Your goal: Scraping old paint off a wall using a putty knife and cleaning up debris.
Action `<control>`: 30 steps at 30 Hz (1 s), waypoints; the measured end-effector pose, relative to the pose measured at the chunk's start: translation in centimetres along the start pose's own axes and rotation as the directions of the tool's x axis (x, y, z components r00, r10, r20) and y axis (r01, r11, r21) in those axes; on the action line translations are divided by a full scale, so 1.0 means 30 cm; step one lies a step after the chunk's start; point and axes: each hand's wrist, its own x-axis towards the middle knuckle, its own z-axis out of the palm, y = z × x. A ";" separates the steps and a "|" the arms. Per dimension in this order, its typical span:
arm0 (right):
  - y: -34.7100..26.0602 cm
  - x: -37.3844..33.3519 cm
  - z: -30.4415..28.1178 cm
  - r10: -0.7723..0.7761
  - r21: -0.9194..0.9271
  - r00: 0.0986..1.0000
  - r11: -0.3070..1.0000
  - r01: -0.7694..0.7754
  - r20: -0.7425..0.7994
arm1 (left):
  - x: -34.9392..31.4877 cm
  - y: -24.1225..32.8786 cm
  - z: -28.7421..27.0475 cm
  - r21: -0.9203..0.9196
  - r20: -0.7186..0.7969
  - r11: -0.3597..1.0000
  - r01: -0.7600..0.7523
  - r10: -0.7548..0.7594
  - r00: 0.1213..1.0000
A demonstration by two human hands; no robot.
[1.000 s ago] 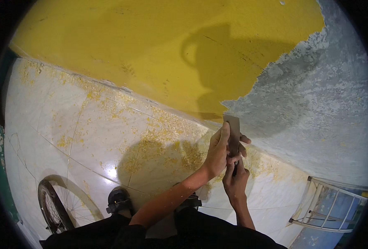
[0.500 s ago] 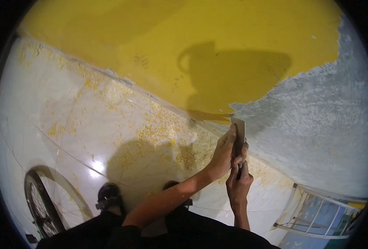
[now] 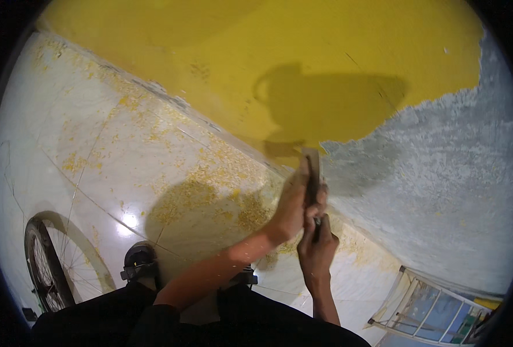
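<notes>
A scraper (image 3: 312, 164) with a flat metal blade is held in both my hands, its tip at the ragged edge of the yellow paint (image 3: 210, 40) low on the wall. My left hand (image 3: 289, 205) is closed along the blade, the thumb side pressed to it. Below it, my right hand (image 3: 317, 247) grips the handle, most of which the fingers hide. Right of the blade, the wall shows bare grey plaster (image 3: 441, 156) where the yellow stops.
Yellow and pale paint flakes (image 3: 193, 191) litter the tiled floor (image 3: 94, 191) along the wall's foot. A bicycle wheel (image 3: 48, 263) stands at lower left, beside my shoe (image 3: 140, 260). At lower right is a white-framed rack (image 3: 430, 306). My shadow falls across wall and floor.
Both hands have moved left and slightly up with the scraper, its tip now over the yellow paint's edge. The whole view has shifted a little. The grip is the same.
</notes>
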 end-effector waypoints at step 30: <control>-0.065 0.019 -0.016 0.123 -0.001 0.992 0.992 -0.123 -0.009 | 0.006 0.017 0.025 0.069 -0.035 0.997 -0.030 0.033 0.999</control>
